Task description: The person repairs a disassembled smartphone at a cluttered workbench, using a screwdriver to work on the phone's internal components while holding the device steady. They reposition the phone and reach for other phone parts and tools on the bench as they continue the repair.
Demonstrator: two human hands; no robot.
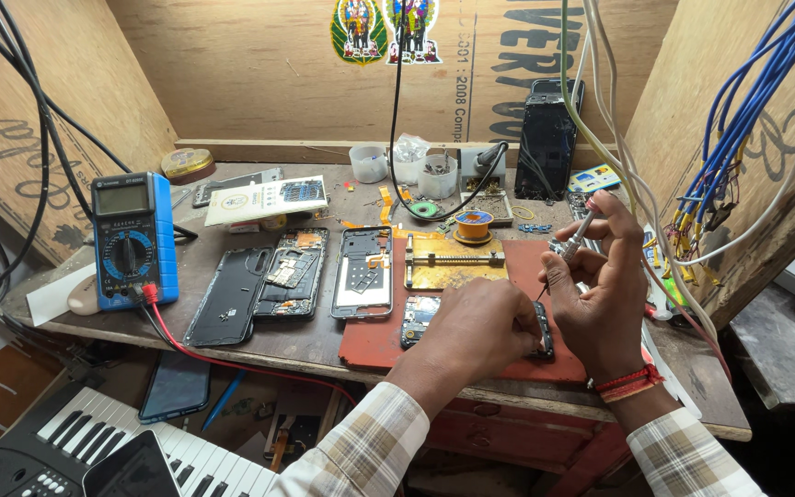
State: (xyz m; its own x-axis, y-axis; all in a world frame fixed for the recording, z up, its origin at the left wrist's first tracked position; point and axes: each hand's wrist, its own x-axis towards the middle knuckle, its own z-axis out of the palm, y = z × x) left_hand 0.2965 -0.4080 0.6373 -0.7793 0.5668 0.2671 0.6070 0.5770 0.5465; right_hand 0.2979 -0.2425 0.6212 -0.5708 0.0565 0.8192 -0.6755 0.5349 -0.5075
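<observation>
Head view looks down on our workbench [259,345], where our left hand [476,331] lies palm down over an opened phone [420,317] on the red work mat [374,340], fingers curled around its body and pinning it flat, presumably so that it does not slide under the tool. Our right hand [600,294] is closed around a small precision screwdriver [570,247], held upright and slightly tilted, its silver handle pinched between thumb and fingertips and its fine tip pointing down toward the phone's right edge, just beside the left hand's knuckles; we cannot tell whether the tip touches the phone. A red thread band [627,380] circles the right wrist. Behind the hands on the mat sits a brass-coloured board holder [455,262], close at hand for clamping a part. To the left, three more phone pieces lie in a row, well apart from the hands: a dark back cover [230,296], an open chassis with its boards exposed [292,271] and a frame lying face down [363,271]. A blue multimeter [133,239] stands at the bench's left edge, its red lead [232,364] trailing off the front. At the back we see small plastic cups [397,166], a spool of solder wire [474,224] and a black phone leaning upright [547,138] against the plywood wall [259,74]. Blue wires [738,110] hang at the right, and below the bench a keyboard's keys [131,442] show.
</observation>
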